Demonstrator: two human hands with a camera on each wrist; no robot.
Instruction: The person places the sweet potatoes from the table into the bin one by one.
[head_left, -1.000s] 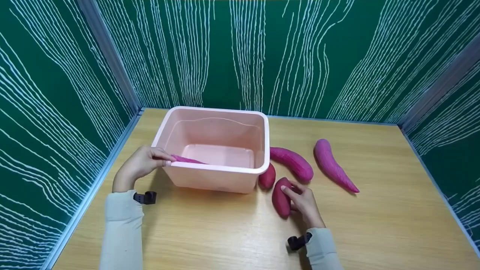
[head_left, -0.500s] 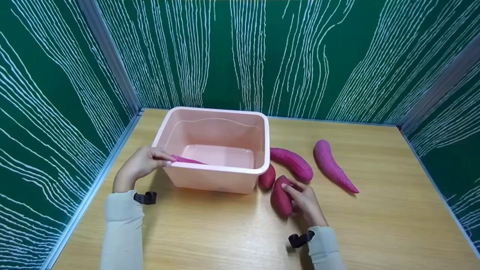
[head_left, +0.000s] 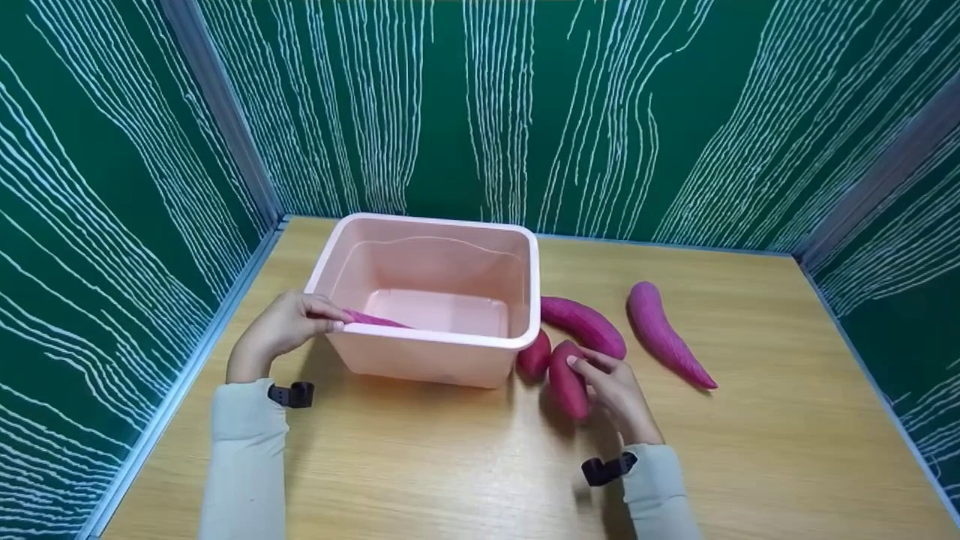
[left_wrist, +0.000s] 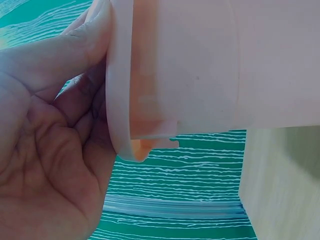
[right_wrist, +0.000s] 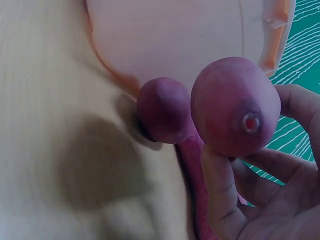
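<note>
My left hand [head_left: 281,334] grips the front-left rim of a pink plastic bin [head_left: 427,356]; in the left wrist view, the thumb and fingers pinch the bin's rim [left_wrist: 119,75]. Just inside, by those fingertips, a strip of a pink sweet potato [head_left: 375,319] shows; the front wall hides the rest. My right hand [head_left: 619,394] holds a red sweet potato [head_left: 568,381] between thumb and fingers, raised off the table, its shadow apart from it. Behind it, a second red sweet potato [head_left: 534,356] lies against the bin's right side.
A long curved pink sweet potato [head_left: 589,324] lies right of the bin, partly behind my right fingers. Another long, tapering one [head_left: 664,334] lies farther right. The wooden table [head_left: 420,465] is bounded by green walls [head_left: 570,112] with white lines.
My right hand has lifted the red sweet potato off the table and moved it slightly away from me, toward the bin. The left hand and bin stay where they were.
</note>
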